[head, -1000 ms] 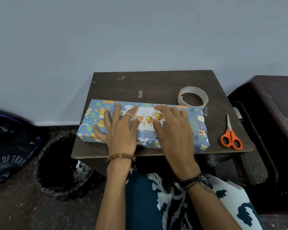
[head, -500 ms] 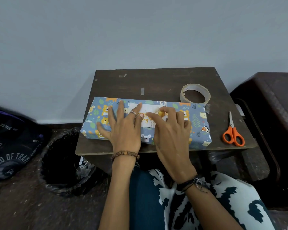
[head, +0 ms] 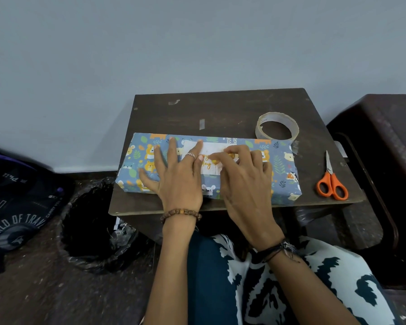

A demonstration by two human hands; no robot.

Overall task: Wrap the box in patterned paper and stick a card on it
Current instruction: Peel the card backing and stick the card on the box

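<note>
A long box (head: 282,167) wrapped in blue animal-patterned paper lies flat on the small dark table (head: 220,113). A white card (head: 212,150) with gold lettering sits on top of the box near its middle, mostly covered by fingers. My left hand (head: 176,174) rests flat on the box, fingers spread, with fingertips on the card's left part. My right hand (head: 242,177) lies over the card's right part, its forefinger pressing along the card toward the left.
A roll of clear tape (head: 277,129) stands behind the box at the right. Orange-handled scissors (head: 331,181) lie at the table's right edge. A black-lined bin (head: 96,231) and a dark bag (head: 17,207) sit on the floor at left. A dark chair (head: 384,160) stands to the right.
My right hand slid left over the card, its fingers curling in and the forefinger pressing across it. My left hand stayed flat on the box.
</note>
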